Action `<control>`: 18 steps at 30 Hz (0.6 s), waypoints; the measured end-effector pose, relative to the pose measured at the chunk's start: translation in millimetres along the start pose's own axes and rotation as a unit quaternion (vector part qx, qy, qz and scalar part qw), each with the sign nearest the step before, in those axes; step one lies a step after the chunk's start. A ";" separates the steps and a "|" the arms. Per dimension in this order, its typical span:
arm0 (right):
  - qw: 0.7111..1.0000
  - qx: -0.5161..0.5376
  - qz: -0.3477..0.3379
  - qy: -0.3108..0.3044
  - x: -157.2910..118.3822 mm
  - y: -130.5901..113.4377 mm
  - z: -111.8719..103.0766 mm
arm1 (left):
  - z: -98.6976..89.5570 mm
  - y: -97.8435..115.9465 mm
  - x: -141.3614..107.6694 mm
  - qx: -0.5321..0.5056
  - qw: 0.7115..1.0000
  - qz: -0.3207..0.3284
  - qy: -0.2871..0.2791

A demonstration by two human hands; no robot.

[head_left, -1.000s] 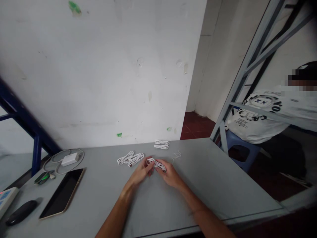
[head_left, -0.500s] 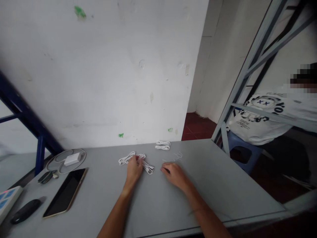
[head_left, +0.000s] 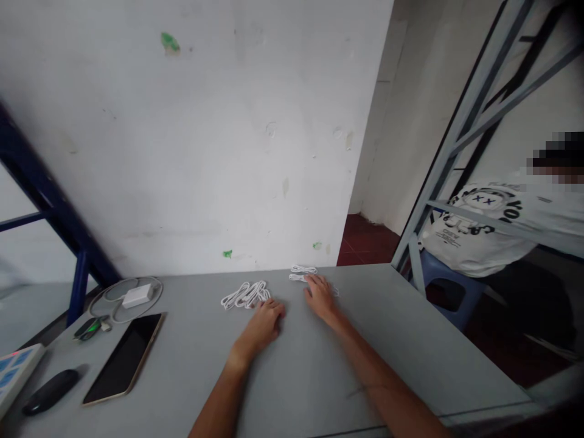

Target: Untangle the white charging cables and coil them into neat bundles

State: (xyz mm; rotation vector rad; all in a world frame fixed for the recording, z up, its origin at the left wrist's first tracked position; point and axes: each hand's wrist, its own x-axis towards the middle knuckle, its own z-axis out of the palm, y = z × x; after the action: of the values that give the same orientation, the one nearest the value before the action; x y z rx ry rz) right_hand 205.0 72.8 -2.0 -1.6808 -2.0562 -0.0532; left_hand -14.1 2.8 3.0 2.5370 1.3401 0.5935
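Note:
On the grey table (head_left: 191, 359) lies a group of coiled white cables (head_left: 244, 295). My left hand (head_left: 267, 319) is at the right end of that group, its fingers curled; whatever they hold, if anything, is hidden. Farther back, near the wall, are bundled white cables (head_left: 303, 270). My right hand (head_left: 320, 295) reaches to their near edge with its fingers apart. Thin white ties (head_left: 336, 292) show just right of my right hand, partly covered by it.
At the left are a white charger (head_left: 137, 295) with its cord, a small dark device (head_left: 86, 328), a phone (head_left: 124, 359), a black mouse (head_left: 51, 391) and a white box (head_left: 18, 371). Beyond a metal frame at the right, a person sits on a blue stool (head_left: 449, 286).
My left hand has moved right and nearer, off the middle of the coiled cables. My right hand has moved back to the rear bundles, its fingers opening. The view has shifted slightly.

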 end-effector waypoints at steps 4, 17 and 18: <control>0.998 -0.021 0.009 -0.061 17.9 -5.1 8.2 | -10.0 -10.4 -5.6 0.013 0.999 -0.038 0.008; 0.988 0.142 0.034 -0.049 3.6 -30.3 -1.6 | 8.7 -26.1 6.9 -0.030 0.977 -0.057 0.203; 0.983 0.170 0.030 -0.060 -5.2 -34.9 -2.1 | 9.0 -20.6 7.9 -0.072 0.971 -0.064 0.219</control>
State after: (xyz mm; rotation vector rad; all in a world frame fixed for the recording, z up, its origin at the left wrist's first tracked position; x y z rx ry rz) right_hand 173.8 58.9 7.1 -1.5604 -1.9628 0.4050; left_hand -21.3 20.9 -10.6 2.2622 1.5133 1.2282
